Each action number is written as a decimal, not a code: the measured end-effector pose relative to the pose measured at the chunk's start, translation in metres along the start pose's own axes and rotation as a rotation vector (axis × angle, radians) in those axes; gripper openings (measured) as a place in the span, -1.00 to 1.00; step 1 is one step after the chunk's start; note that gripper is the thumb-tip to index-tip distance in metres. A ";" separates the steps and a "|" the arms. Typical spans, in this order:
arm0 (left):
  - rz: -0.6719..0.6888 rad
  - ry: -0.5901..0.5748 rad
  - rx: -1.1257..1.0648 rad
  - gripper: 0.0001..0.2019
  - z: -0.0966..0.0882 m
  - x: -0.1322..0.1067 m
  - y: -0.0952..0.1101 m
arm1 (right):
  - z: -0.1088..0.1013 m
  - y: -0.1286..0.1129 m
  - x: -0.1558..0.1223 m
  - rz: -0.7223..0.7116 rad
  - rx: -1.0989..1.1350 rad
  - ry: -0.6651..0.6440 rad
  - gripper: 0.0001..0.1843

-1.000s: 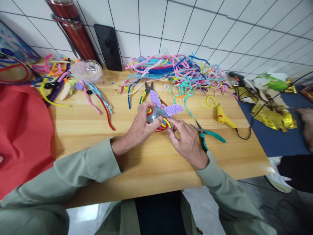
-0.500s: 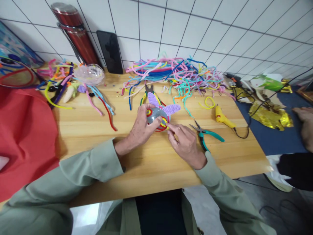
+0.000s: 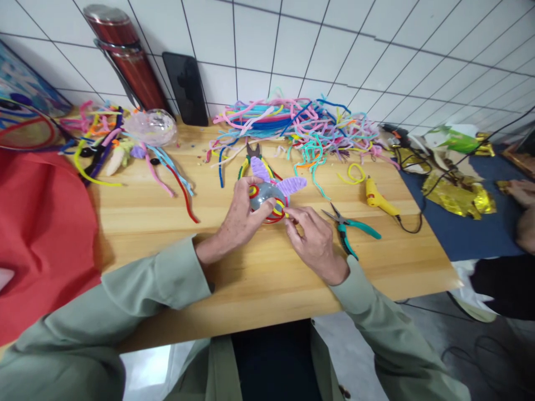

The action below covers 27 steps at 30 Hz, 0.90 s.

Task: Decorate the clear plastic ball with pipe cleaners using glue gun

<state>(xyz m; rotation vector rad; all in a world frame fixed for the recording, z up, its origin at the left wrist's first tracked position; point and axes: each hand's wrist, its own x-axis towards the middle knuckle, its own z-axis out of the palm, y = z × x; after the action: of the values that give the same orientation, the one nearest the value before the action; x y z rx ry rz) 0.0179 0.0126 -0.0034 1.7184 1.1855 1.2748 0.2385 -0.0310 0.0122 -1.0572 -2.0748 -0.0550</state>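
My left hand [image 3: 242,217] is closed around a clear, greyish plastic ball [image 3: 264,193], thumb pressed on its front. Two lilac fuzzy ears [image 3: 292,185] stick up from the ball, and red and yellow pipe-cleaner rings sit on its face. At the ball's right side, my right hand [image 3: 315,239] pinches the end of a yellow pipe cleaner [image 3: 278,208] by the right-hand ring. Its exact tip is hidden by the fingers. Just behind the ball lie cutting pliers [image 3: 253,150] with yellow-green handles. Teal-handled needle-nose pliers [image 3: 363,226] rest open to the right.
A pile of coloured pipe cleaners [image 3: 288,122] lies along the wall. A yellow glue gun [image 3: 380,201] with a cord is at right; another person's hand [image 3: 524,194] is beyond it. A phone [image 3: 186,89], red flask [image 3: 125,55] and red cloth [image 3: 42,234] are at left.
Both hands keep almost the same hold on the ball; the right fingers shift only slightly at its edge. The other person's hand at far right has moved. The view has shifted a little.
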 end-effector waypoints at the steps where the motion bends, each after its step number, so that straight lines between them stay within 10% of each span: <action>1: -0.009 0.006 0.001 -0.59 0.000 0.000 0.001 | 0.000 0.000 0.000 0.006 -0.006 -0.010 -0.68; 27: -0.048 0.027 -0.044 -0.55 0.004 -0.007 -0.001 | 0.006 -0.013 -0.001 0.061 0.039 0.006 -0.72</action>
<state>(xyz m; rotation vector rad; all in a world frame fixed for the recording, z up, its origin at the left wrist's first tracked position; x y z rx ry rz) 0.0209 0.0065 -0.0076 1.6362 1.1982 1.2896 0.2259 -0.0382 0.0115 -1.0946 -2.0286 0.0131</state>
